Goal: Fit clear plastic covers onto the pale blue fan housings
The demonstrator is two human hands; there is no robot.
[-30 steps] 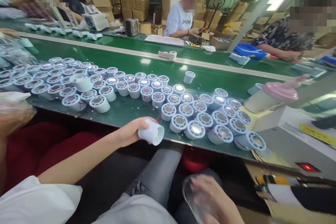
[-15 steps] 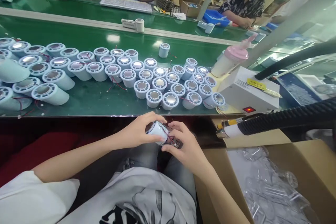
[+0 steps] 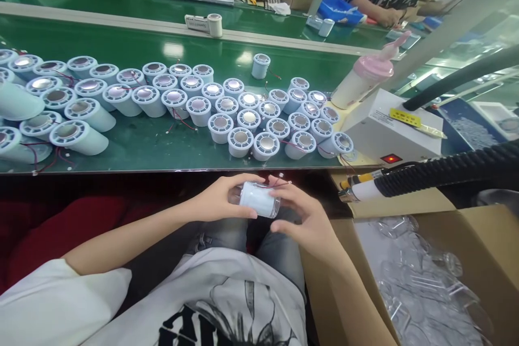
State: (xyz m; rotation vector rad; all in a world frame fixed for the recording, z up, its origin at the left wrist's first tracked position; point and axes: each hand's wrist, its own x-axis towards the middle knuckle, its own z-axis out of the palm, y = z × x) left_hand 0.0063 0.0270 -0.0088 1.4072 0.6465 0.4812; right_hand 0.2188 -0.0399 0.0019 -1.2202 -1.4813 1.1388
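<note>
Over my lap, my left hand [image 3: 219, 199] and my right hand [image 3: 308, 220] both hold one white cylindrical lamp housing [image 3: 259, 198], lying sideways with thin red wires at its right end. A clear plastic cover sits at that right end under my right fingers. Just beyond, on the green conveyor belt [image 3: 154, 146], stand several identical white housings [image 3: 241, 141] with round metal centres, packed in rows.
A cardboard box [image 3: 425, 281] of clear plastic covers sits at my lower right. A white machine [image 3: 389, 135] with a red light, a black corrugated hose [image 3: 446, 173] and a pink-lidded bottle [image 3: 363, 82] are at right. Other people work across the belt.
My right hand came up from my lap with a clear cover and joined the left on the housing. The housing has turned to lie sideways. The view tilted down.
</note>
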